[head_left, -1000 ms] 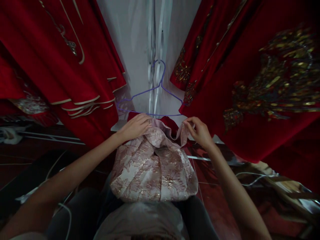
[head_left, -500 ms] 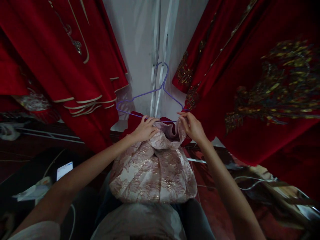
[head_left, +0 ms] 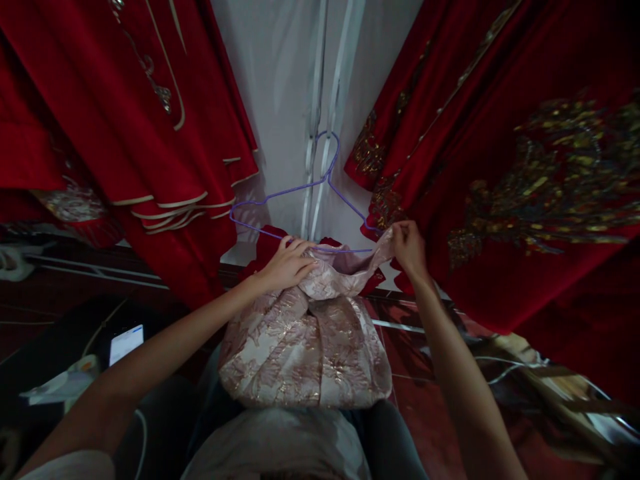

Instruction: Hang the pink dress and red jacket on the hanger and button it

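A pale pink brocade garment (head_left: 310,360) with a shiny pattern lies bunched over my lap. Its upper edge is gathered around the lower bar of a purple wire hanger (head_left: 293,189), whose hook points away from me. My left hand (head_left: 290,265) grips the garment's edge near the bar's middle, fingers over the cloth. At the right end of the hanger, my right hand (head_left: 410,247) pinches that same edge and holds it stretched outward over the hanger's corner. Folds hide part of the bar.
Red garments with pale trim (head_left: 170,133) hang at left, and red ones with gold embroidery (head_left: 550,193) hang at right. Between them stands a pale wall (head_left: 273,87) with metal rails (head_left: 330,73). A lit phone (head_left: 126,344) lies on a dark surface to my left.
My right hand has moved outward to the right, drawing the garment's edge over the hanger's right corner. My left hand has stayed about where it was.
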### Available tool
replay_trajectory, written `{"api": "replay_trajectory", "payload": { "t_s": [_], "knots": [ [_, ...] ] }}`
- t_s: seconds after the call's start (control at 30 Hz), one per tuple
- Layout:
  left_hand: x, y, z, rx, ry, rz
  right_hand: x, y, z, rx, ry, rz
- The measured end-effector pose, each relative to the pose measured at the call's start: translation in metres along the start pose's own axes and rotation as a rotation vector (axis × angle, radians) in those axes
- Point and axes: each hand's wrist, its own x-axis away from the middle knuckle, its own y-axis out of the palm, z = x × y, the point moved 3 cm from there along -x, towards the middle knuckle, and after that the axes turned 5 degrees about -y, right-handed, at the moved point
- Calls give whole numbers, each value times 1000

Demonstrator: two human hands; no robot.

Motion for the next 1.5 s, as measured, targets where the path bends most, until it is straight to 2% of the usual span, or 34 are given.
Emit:
{"api": "replay_trajectory", "payload": {
  "t_s": [0.13, 0.27, 0.43, 0.57, 0.67, 0.8, 0.9, 1.1, 1.23, 1.4, 1.5],
  "knots": [
    [1, 0, -1, 23, 11, 0, -6, -5, 20, 75, 61, 42],
    [2, -3, -2, 34, 8, 2, -8, -5, 25, 105, 75, 55],
    [2, -2, -1, 39, 6, 6, -5, 4, 10, -46, 44, -43],
    [0, 1, 0, 40, -3, 6, -6, 12, -3, -25, 13, -117],
    [0, 0, 0, 27, -7, 13, -9, 10, 0, 55, 7, -78],
    [1, -3, 0, 19, -1, 21, -8, -4, 18, 212, 61, 27],
    [1, -3, 1, 26, 8, 26, -6, -13, 29, 241, 97, 74],
    [0, 0, 2, 25, 8, 26, -8, -15, 28, 59, 51, 48],
    [2, -2, 2, 5, -8, 24, -7, -18, 29, 30, 13, 43],
    [3, -4, 2, 0, -9, 9, -2, -19, 37, -110, 17, -57],
    [1, -1, 2, 14, -14, 14, -4, -15, 32, -112, 16, -58]
  ]
}}
